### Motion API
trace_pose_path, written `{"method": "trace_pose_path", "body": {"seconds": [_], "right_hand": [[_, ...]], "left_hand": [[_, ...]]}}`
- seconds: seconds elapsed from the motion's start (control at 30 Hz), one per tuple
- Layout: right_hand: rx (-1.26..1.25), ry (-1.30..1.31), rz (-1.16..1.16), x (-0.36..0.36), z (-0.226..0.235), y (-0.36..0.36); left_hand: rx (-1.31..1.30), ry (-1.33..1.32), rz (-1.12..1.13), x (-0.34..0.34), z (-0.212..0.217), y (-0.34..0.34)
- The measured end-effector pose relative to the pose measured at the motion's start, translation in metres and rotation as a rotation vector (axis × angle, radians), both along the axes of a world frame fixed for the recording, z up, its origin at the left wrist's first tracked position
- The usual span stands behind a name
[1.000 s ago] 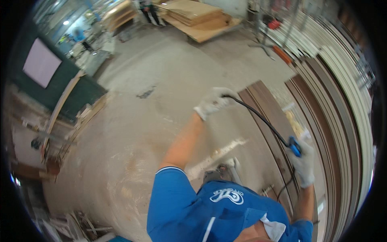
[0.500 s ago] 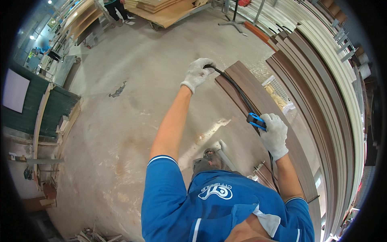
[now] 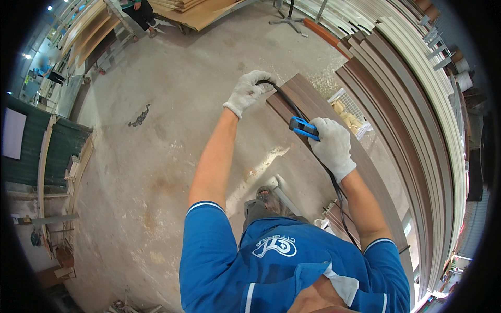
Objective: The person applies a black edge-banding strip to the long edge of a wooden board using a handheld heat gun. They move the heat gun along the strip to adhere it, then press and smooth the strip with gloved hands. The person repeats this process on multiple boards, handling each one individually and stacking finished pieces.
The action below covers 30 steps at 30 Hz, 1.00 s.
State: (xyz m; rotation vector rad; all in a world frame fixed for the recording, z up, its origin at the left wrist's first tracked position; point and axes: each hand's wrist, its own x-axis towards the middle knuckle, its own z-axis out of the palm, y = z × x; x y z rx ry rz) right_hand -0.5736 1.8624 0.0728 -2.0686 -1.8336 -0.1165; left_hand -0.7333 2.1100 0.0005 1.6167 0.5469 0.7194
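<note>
My left hand (image 3: 246,93), in a pale work glove, is closed on the upper end of a long black flexible strip (image 3: 286,97). From there the strip curves down past my gloved right hand (image 3: 335,148) and hangs along my right forearm. That right hand is wrapped round a blue and black hand tool (image 3: 303,128), whose exact kind I cannot make out. The tool lies across the strip, a short way below my left hand. Just beyond and under both hands are long dark brown boards (image 3: 308,94).
At the right stands a tall stack of brown and cream profiles (image 3: 386,99). A white wire basket (image 3: 350,112) sits between it and the boards. Farther off are a cart with panels (image 3: 201,15), a stand base (image 3: 287,22) and a person (image 3: 141,14). A green panel (image 3: 31,141) is at the left.
My right hand and the tool have slid up and left along the strip, closer to my left hand. My left hand keeps hold of the strip's end. The whole view has shifted slightly.
</note>
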Motion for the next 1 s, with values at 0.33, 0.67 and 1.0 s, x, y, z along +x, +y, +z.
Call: {"method": "trace_pose_path", "body": {"seconds": [0.33, 0.67, 1.0], "right_hand": [[-0.024, -0.077, 0.04, 0.001, 0.002, 0.007], [0.005, 0.233, 0.019, 0.009, 0.013, -0.003], [-0.395, 1.129, -0.139, 0.01, 0.039, -0.045]], "left_hand": [[-0.591, -0.469, 0.073, 0.008, -0.043, -0.009], [-0.481, -0.585, 0.158, 0.01, 0.015, -0.051], [-0.648, -0.862, -0.047, 0.004, 0.057, -0.074]]}}
